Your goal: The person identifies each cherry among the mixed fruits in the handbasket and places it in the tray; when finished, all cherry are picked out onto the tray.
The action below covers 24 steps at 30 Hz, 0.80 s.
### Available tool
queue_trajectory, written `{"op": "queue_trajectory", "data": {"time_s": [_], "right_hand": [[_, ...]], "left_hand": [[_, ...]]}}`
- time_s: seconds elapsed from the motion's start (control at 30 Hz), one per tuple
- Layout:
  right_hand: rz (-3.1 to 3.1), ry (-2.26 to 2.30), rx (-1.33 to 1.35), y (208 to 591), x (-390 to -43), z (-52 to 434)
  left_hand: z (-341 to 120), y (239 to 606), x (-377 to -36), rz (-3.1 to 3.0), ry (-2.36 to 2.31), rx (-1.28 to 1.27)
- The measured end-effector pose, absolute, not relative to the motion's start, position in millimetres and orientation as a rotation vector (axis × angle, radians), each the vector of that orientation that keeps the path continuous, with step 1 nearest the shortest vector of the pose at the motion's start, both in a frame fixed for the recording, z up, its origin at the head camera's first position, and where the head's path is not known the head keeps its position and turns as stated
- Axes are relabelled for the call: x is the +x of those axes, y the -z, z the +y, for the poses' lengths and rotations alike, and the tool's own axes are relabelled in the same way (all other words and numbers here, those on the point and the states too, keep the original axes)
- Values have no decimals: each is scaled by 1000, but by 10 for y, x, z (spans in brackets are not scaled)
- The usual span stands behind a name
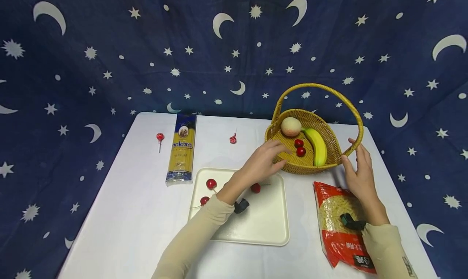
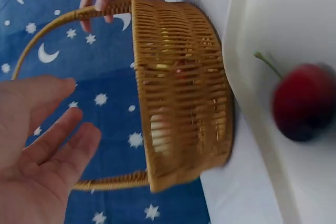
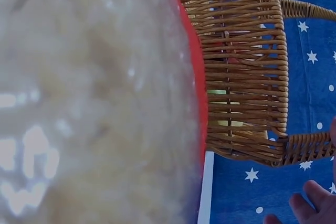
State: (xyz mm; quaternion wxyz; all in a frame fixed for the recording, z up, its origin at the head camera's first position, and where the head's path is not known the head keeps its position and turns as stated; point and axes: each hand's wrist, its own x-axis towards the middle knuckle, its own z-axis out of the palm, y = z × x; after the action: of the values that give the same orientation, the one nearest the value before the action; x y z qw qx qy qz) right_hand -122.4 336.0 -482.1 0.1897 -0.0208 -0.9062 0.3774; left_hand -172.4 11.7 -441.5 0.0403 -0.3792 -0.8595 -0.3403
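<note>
My left hand (image 1: 261, 161) reaches over the near left rim of the wicker basket (image 1: 303, 169), fingers extended and apart, holding nothing. My right hand (image 1: 362, 177) is at the right foot of the basket's handle (image 1: 356, 108); its thumb touches the handle while the fingers lie loosely spread beyond. Inside the basket are a banana (image 1: 317, 147), a pale peach-like fruit (image 1: 291, 126) and two red cherries (image 1: 300, 151). Below my left forearm, a cream tray (image 1: 259, 226) bears several stemmed cherries (image 1: 211, 184), partly hidden by the arm. One cherry (image 2: 304, 100) shows large in the left wrist view.
A red bag of pasta (image 1: 338, 214) lies under my right forearm, in front of the basket. Left of the tray is a pack of spaghetti (image 1: 181, 149). Two red lollipops lie toward the back, one at left (image 1: 160, 137), another mid-table (image 1: 233, 139). Star-patterned cloth (image 1: 146, 68) hangs behind.
</note>
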Motion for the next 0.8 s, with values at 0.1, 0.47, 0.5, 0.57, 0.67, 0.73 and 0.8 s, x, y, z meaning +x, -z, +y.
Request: {"op": "queue_trajectory", "data": {"time_s": [0.1, 0.47, 0.5, 0.57, 0.67, 0.73, 0.8], "right_hand": [[-2552, -1051, -64, 4821, -1219, 3355], [-2548, -1045, -56, 4868, -1199, 3359], [-2550, -1042, -53, 4872, -1203, 3359], [-2552, -1034, -44, 4875, -1213, 3363], [-2546, -1027, -36, 4863, -1222, 3375], [-2541, -1025, -37, 4853, -1222, 3388], [-2539, -1028, -43, 4842, -1217, 3400]], "left_hand": [[310, 4397, -1863, -2655, 1094, -1163], [991, 4572, -2326, -2886, 999, -1090], [1027, 4600, -2352, -2907, 966, -1078], [1088, 4639, -2394, -2937, 906, -1059], [1171, 4685, -2446, -2963, 868, -1043], [1227, 4706, -2472, -2974, 871, -1048], [1282, 4724, -2491, -2987, 891, -1051]]}}
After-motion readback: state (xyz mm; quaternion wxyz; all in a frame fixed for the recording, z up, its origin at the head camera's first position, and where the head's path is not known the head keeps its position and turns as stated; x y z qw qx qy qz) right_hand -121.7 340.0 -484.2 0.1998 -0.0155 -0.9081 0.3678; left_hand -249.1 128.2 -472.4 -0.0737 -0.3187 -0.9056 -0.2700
